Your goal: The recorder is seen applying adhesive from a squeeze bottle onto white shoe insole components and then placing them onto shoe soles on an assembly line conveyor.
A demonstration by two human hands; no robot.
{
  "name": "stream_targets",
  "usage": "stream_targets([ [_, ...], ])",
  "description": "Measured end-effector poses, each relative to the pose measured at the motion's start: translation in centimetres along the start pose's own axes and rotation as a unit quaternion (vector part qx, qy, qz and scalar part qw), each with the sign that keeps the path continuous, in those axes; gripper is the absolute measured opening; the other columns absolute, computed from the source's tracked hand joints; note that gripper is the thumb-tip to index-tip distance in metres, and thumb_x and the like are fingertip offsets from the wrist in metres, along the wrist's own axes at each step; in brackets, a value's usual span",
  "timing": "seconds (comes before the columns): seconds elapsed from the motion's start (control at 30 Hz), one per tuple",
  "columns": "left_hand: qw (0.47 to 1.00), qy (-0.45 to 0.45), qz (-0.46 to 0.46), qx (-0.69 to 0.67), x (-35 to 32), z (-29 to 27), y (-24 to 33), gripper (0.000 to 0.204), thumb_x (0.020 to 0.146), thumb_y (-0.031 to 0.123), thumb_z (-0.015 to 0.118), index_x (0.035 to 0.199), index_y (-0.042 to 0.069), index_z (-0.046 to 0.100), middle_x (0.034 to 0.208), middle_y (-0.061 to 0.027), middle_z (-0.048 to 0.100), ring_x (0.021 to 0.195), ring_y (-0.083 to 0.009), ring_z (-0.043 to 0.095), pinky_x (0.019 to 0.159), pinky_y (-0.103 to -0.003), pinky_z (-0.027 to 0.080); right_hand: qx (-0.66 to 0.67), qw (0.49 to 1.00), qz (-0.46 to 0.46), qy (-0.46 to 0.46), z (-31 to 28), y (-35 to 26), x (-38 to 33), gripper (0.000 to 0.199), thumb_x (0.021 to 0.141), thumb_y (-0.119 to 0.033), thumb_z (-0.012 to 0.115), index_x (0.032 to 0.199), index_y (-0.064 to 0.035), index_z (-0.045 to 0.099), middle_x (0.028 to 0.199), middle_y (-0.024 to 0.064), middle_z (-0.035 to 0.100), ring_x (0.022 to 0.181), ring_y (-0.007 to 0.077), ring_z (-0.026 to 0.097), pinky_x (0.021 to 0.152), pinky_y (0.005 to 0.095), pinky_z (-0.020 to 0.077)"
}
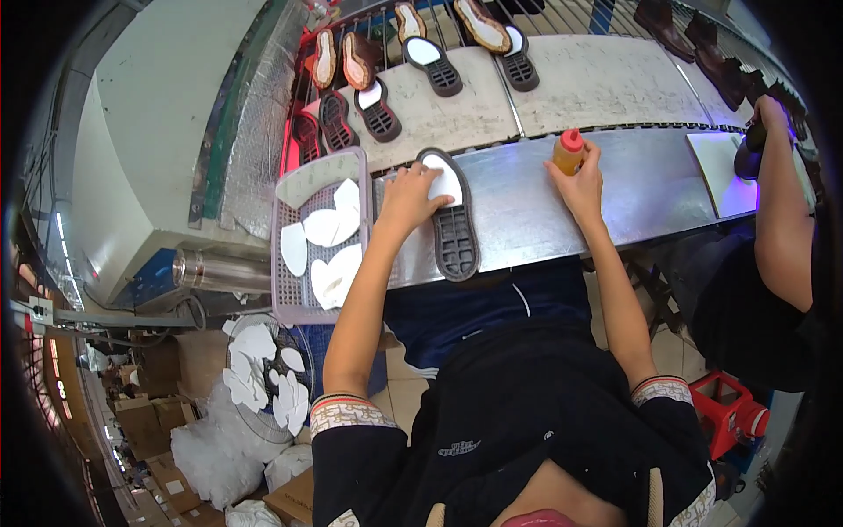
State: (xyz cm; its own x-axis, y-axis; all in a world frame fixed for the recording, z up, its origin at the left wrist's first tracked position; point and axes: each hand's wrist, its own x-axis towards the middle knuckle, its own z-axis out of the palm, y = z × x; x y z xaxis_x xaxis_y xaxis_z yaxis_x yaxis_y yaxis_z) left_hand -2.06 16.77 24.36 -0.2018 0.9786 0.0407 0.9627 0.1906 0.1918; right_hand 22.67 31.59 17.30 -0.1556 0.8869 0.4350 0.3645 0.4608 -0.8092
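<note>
A black shoe sole lies on the metal worktop, its heel end toward me and its open grid facing up. A white pad sits in the far part of the sole. My left hand rests over the pad and the sole's left edge, fingers spread, thumb on the pad's near end. To the right, my right hand is wrapped round a squeeze bottle with a red cap and amber contents, held upright above the worktop.
On my left, a lilac basket holds white pads. Beyond the worktop, a conveyor carries several soles and shoe uppers. A co-worker's arm reaches over a dark shoe at the right. Below the basket stands a round container of white pads.
</note>
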Motion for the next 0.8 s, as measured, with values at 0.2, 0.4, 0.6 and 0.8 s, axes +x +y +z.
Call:
stream_targets([
  [0.2,0.908,0.413,-0.070,-0.005,5.8,-7.1,-7.1,0.024,0.088,0.027,0.053,0.095,0.007,0.065,0.093,-0.0131,0.064,0.087,-0.0316,0.057,0.076,-0.042,0.044,-0.026,0.994,0.016,0.107,-0.5,-1.7,-2.3,0.075,0.070,-0.016,0.076,0.127,0.0034,0.031,0.124,0.0221,0.047,0.113,0.0332,0.048,0.090,0.0394,0.0408],
  [0.4,0.964,0.065,-0.242,-0.095,7.1,-2.4,-32.1,0.057,0.082,0.040,0.052,0.121,-0.001,0.052,0.114,-0.0260,0.057,0.111,-0.0370,0.053,0.094,-0.039,0.041,-0.126,0.936,0.008,-0.329,1.9,-12.2,-7.7,0.065,0.078,-0.042,0.064,0.126,-0.0036,0.043,0.120,0.0220,0.044,0.095,0.0352,0.056,0.081,0.0409,0.0466],
  [0.6,0.920,-0.001,-0.332,-0.207,9.9,0.7,-32.4,0.071,0.064,0.032,0.076,0.118,-0.006,0.052,0.113,-0.0217,0.058,0.099,-0.0230,0.060,0.084,-0.031,0.047,-0.237,0.844,0.013,-0.481,6.5,-14.4,-5.3,0.071,0.073,-0.050,0.064,0.123,-0.0047,0.044,0.109,0.0266,0.041,0.076,0.0374,0.061,0.060,0.0427,0.0514],
  [0.8,0.939,0.084,-0.334,0.014,8.7,0.3,-35.5,0.054,0.069,0.032,0.067,0.101,-0.010,0.053,0.087,-0.0309,0.061,0.084,-0.0417,0.062,0.074,-0.044,0.049,-0.218,0.837,0.029,-0.501,9.0,-14.3,-3.5,0.066,0.065,-0.043,0.069,0.116,-0.0066,0.047,0.105,0.0246,0.042,0.068,0.0376,0.061,0.059,0.0447,0.0510],
])
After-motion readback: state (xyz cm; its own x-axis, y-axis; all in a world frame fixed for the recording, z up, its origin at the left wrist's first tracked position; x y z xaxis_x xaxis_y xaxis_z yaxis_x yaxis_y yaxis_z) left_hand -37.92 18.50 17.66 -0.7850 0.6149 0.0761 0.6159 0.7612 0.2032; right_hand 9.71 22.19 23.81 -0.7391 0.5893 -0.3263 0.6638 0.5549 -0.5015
